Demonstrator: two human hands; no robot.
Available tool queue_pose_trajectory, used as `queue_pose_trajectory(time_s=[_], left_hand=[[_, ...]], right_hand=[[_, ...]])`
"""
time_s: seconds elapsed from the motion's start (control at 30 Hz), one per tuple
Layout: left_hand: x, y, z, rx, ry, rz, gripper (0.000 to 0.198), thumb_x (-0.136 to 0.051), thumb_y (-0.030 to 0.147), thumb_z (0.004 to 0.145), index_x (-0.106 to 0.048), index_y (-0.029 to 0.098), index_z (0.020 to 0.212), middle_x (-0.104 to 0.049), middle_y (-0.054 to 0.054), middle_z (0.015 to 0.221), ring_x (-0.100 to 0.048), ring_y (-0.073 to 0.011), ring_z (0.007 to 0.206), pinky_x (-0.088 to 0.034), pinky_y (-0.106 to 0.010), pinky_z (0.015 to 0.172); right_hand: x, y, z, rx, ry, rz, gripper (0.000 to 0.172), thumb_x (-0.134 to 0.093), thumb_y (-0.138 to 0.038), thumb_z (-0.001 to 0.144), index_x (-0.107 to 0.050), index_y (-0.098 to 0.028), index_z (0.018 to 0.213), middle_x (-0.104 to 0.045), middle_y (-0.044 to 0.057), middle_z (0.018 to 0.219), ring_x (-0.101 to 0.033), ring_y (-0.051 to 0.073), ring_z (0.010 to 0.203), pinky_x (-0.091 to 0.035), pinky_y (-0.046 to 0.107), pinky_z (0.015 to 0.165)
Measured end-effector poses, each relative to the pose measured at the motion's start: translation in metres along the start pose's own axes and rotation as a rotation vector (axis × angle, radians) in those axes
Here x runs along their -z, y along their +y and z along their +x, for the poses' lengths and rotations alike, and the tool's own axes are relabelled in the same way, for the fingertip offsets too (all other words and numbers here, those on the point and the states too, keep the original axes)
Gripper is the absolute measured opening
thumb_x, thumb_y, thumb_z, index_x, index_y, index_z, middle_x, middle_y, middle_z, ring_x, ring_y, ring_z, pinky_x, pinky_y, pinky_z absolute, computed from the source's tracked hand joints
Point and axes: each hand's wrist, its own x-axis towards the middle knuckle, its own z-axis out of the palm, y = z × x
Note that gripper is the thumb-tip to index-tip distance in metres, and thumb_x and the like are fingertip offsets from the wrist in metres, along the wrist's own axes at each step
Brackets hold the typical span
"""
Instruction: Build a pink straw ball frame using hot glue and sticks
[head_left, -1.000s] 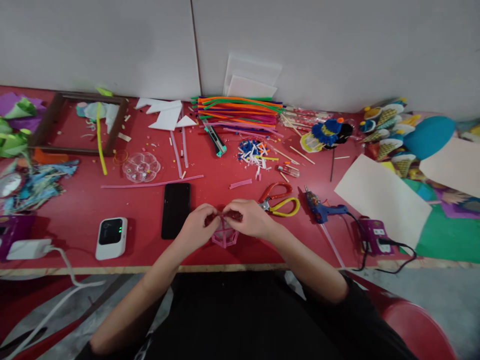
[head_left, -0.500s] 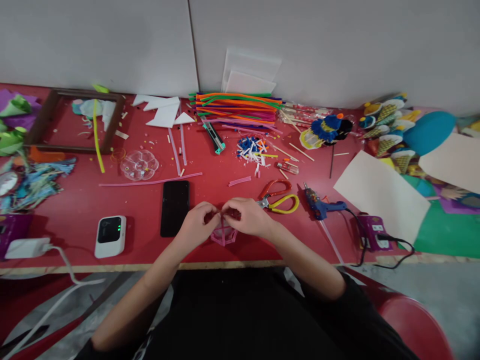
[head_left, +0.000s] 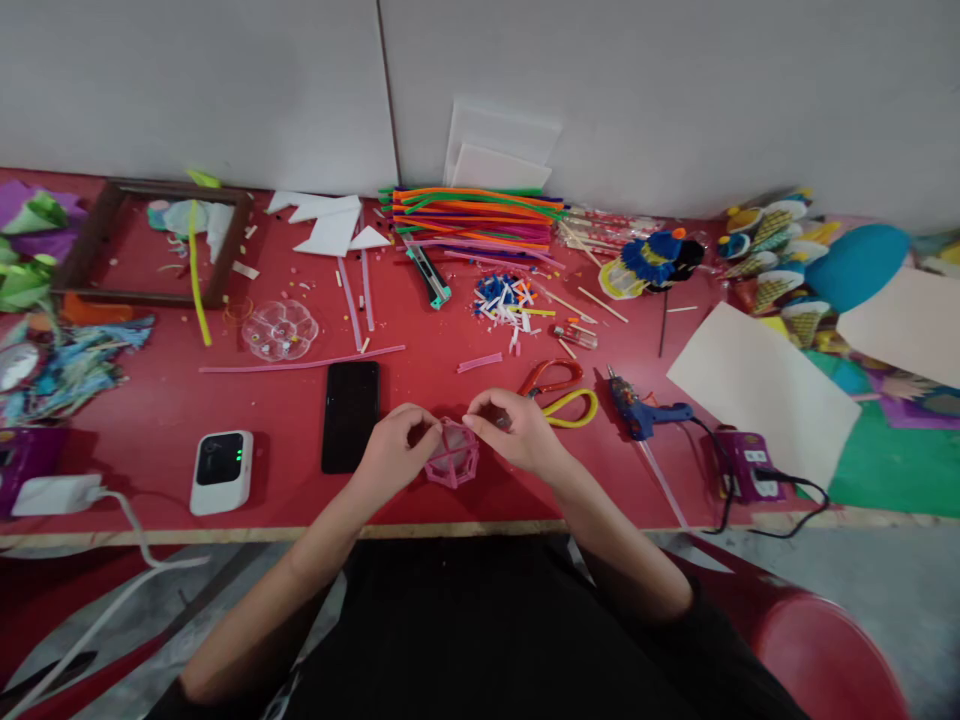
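Observation:
A small pink cage-like frame made of straw pieces [head_left: 451, 458] sits near the front edge of the red table [head_left: 285, 480]. My left hand [head_left: 397, 452] pinches its left side with curled fingers. My right hand [head_left: 516, 432] is just right of it, fingertips pinched at its upper right corner. Both forearms reach in from below.
A black phone [head_left: 350, 415] and a white device with a green light [head_left: 220, 472] lie to the left. Red and yellow scissors [head_left: 559, 395], a blue glue gun [head_left: 641, 413] and a purple power strip [head_left: 742, 462] lie to the right. Coloured straws [head_left: 476, 220] and cut bits [head_left: 506, 300] lie behind.
My hands have drawn apart, the right one shifting to the right. The pink frame, before mostly hidden under the fingers, now shows between them.

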Motion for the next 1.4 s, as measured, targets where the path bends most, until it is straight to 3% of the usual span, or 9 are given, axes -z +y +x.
queue_pose_trajectory(time_s=[0.13, 0.23, 0.33, 0.53, 0.67, 1.0, 1.27, 1.4], left_hand=[[-0.001, -0.003, 0.000, 0.039, 0.092, -0.024, 0.018, -0.054, 0.032, 0.087, -0.063, 0.020, 0.077, -0.065, -0.002, 0.078, -0.060, -0.0168, 0.071, -0.046, -0.028, 0.067], [-0.001, -0.004, 0.000, 0.068, 0.121, -0.038, 0.019, -0.054, 0.034, 0.086, -0.062, 0.020, 0.075, -0.063, -0.002, 0.076, -0.059, -0.0161, 0.068, -0.045, -0.028, 0.066], [-0.001, -0.004, -0.002, 0.100, 0.116, -0.048, 0.020, -0.055, 0.034, 0.084, -0.062, 0.020, 0.072, -0.062, -0.001, 0.074, -0.057, -0.0155, 0.066, -0.045, -0.028, 0.065], [0.004, -0.005, -0.009, 0.150, 0.021, -0.077, 0.021, -0.055, 0.034, 0.085, -0.064, 0.021, 0.072, -0.063, 0.001, 0.065, -0.059, -0.0155, 0.063, -0.046, -0.026, 0.061], [0.006, -0.005, -0.011, 0.154, -0.027, -0.086, 0.022, -0.055, 0.037, 0.085, -0.063, 0.021, 0.072, -0.063, 0.001, 0.062, -0.059, -0.0154, 0.062, -0.046, -0.025, 0.060], [0.003, -0.004, -0.017, 0.123, -0.009, -0.046, 0.024, -0.053, 0.039, 0.087, -0.063, 0.021, 0.076, -0.066, -0.001, 0.071, -0.062, -0.0171, 0.068, -0.048, -0.027, 0.065], [0.002, -0.005, -0.020, 0.050, 0.055, 0.022, 0.020, -0.054, 0.033, 0.089, -0.064, 0.021, 0.077, -0.066, -0.001, 0.075, -0.062, -0.0169, 0.068, -0.050, -0.028, 0.064], [-0.001, -0.003, -0.027, -0.003, 0.228, 0.067, 0.014, -0.053, 0.027, 0.090, -0.064, 0.019, 0.093, -0.064, -0.008, 0.099, -0.063, -0.0189, 0.080, -0.053, -0.034, 0.074]], right_hand=[[-0.014, 0.004, -0.028, 0.111, 0.200, -0.058, 0.021, -0.067, -0.034, 0.090, -0.058, -0.022, 0.076, -0.060, -0.003, 0.064, -0.056, 0.011, 0.055, -0.047, 0.022, 0.053], [-0.026, 0.013, -0.048, 0.284, 0.254, -0.168, 0.014, -0.068, -0.031, 0.092, -0.062, -0.022, 0.082, -0.067, 0.000, 0.070, -0.062, 0.014, 0.062, -0.052, 0.025, 0.060], [-0.033, 0.023, -0.060, 0.356, 0.280, -0.180, 0.004, -0.068, -0.026, 0.092, -0.066, -0.022, 0.091, -0.073, 0.004, 0.079, -0.069, 0.017, 0.073, -0.058, 0.029, 0.069], [-0.036, 0.036, -0.065, 0.337, 0.313, -0.131, 0.009, -0.063, -0.019, 0.096, -0.070, -0.024, 0.100, -0.078, 0.004, 0.089, -0.075, 0.018, 0.087, -0.062, 0.031, 0.081], [-0.037, 0.040, -0.065, 0.273, 0.349, -0.097, 0.013, -0.059, -0.021, 0.098, -0.071, -0.023, 0.103, -0.079, 0.005, 0.091, -0.077, 0.017, 0.084, -0.063, 0.028, 0.076], [-0.041, 0.042, -0.065, 0.167, 0.381, -0.046, 0.015, -0.058, -0.027, 0.099, -0.072, -0.023, 0.096, -0.079, 0.003, 0.084, -0.076, 0.017, 0.075, -0.062, 0.026, 0.069], [-0.041, 0.040, -0.066, 0.164, 0.409, -0.062, 0.011, -0.060, -0.029, 0.098, -0.069, -0.023, 0.097, -0.078, 0.003, 0.085, -0.076, 0.016, 0.075, -0.062, 0.026, 0.069], [-0.038, 0.039, -0.068, 0.185, 0.377, -0.089, 0.010, -0.061, -0.028, 0.098, -0.069, -0.023, 0.095, -0.077, 0.004, 0.085, -0.075, 0.017, 0.077, -0.061, 0.027, 0.071]])
